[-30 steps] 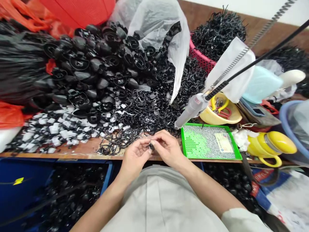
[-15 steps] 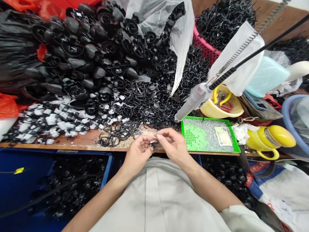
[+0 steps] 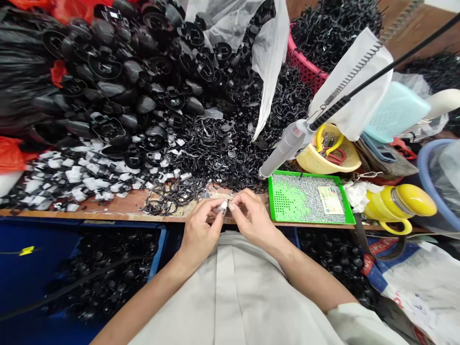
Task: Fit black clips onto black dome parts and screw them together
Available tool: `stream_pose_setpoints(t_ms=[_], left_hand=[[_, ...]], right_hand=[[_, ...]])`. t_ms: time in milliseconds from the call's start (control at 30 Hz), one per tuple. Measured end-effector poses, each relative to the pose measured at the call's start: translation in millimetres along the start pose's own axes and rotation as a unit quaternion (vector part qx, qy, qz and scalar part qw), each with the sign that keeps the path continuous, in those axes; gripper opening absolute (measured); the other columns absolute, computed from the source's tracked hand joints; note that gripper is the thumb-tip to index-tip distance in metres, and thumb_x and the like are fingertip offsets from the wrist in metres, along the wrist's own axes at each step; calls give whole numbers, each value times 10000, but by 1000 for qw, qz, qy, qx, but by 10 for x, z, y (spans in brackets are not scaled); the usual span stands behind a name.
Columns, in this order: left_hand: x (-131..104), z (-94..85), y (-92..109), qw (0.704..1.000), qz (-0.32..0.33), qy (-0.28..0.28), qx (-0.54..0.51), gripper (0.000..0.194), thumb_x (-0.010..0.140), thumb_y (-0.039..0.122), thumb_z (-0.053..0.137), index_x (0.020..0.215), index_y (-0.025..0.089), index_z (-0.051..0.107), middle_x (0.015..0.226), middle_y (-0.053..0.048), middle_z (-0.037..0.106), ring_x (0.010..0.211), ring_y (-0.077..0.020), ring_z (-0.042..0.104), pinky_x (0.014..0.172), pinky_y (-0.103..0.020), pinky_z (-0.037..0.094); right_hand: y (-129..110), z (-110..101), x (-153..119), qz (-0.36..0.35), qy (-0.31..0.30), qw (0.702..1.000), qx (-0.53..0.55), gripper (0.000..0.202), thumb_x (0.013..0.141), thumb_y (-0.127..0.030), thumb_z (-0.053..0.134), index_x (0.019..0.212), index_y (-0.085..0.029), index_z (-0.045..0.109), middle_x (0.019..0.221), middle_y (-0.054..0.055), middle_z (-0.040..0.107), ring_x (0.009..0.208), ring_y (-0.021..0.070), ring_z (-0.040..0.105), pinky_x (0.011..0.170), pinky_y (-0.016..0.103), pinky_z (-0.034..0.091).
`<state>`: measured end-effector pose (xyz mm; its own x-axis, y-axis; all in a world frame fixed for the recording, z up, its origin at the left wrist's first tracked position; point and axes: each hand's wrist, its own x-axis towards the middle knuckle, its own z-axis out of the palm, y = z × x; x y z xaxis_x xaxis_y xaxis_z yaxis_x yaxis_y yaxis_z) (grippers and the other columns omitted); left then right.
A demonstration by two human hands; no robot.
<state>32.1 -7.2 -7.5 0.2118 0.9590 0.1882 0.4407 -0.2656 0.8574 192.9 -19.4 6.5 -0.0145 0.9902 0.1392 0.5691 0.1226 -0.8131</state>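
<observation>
Between the thumb and fingers of my left hand (image 3: 201, 224) is a small white and black plastic part (image 3: 223, 206). My right hand (image 3: 252, 215) is beside it, thumb and forefinger pinched together at the part's right side; whatever is in that pinch is too small to make out. Both hands are above the front edge of the wooden bench (image 3: 125, 205), close to my body. Thin black plastic pieces (image 3: 167, 197) lie just beyond my left hand. A heap of white and black parts (image 3: 82, 175) spreads along the bench to the left.
A green tray of small metal pieces (image 3: 312, 201) sits right of my hands, with a hanging electric screwdriver (image 3: 287, 148) above its left corner. Black housings (image 3: 140, 72) are piled behind. A yellow bowl with pliers (image 3: 332, 158) and a yellow flask (image 3: 398, 203) stand at right.
My left hand has turned so the white face of the part shows more. My right fingers have drawn in closer to its right side. The view has shifted slightly.
</observation>
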Motion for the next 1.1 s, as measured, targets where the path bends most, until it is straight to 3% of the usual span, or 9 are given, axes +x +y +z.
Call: stream_pose_setpoints(t_ms=[233,367,433,567,733,833,933,1033,1100], left_hand=[[-36,49,29,988,-95,-21,-120,220,801,222,665,1015,202,619,859,-17,683,714,-135,651,655,-259,559],[-37,45,-7,980,-127,-30,-147,228,795,242,675,1009,199,609,874,-25,682,682,-131,629,634,-262,547],[-27,22,-26,981,-131,-44,-139,216,806,236,659,1013,199,615,891,-30,677,692,-131,620,647,-263,537],[0,-62,-20,967,-142,-130,-167,182,853,225,588,1030,199,618,908,-36,678,759,-144,623,712,-272,518],[22,-181,61,959,-145,-188,-158,205,848,226,576,1038,192,644,902,-47,677,776,-157,607,714,-271,493],[70,-211,94,962,-153,-172,-150,210,834,230,584,1029,198,655,890,-42,670,741,-150,590,682,-260,482],[137,-184,95,949,-206,-112,-211,209,786,216,626,991,186,652,861,-34,662,710,-138,582,661,-253,483],[186,-136,93,910,-277,-71,-300,205,763,221,635,961,169,628,728,0,614,598,-113,543,595,-243,476],[222,-141,91,906,-280,-81,-308,204,775,242,622,964,163,627,714,-1,608,589,-116,546,592,-253,482]], right_hand=[[62,118,-58,59,53,980,181,122,898,-267,526,795,-205,544,842,18,559,793,156,538,734,289,451],[71,176,-97,56,64,977,195,113,901,-272,541,818,-203,574,843,17,568,800,152,551,753,288,471],[74,141,-96,34,33,984,173,78,885,-262,582,840,-205,609,866,24,585,839,158,569,781,298,480],[73,-50,-30,-19,-45,989,140,103,857,-261,653,951,-233,683,947,39,632,919,172,597,832,323,487],[32,-229,67,-65,-150,980,111,94,893,-240,613,926,-243,701,822,10,677,759,147,616,710,293,489],[22,-154,66,-76,-110,988,82,122,918,-201,558,933,-235,674,830,17,675,755,153,618,708,301,494],[35,5,43,-120,-41,991,46,216,934,-162,494,1091,-236,623,978,63,664,902,187,621,794,343,509],[61,149,63,-178,-37,982,-39,344,911,-173,525,1252,-221,535,1161,114,610,1062,243,569,885,414,488],[78,214,116,-197,-39,975,-94,313,880,-187,566,1193,-200,555,1094,117,620,1011,261,568,843,427,490]])
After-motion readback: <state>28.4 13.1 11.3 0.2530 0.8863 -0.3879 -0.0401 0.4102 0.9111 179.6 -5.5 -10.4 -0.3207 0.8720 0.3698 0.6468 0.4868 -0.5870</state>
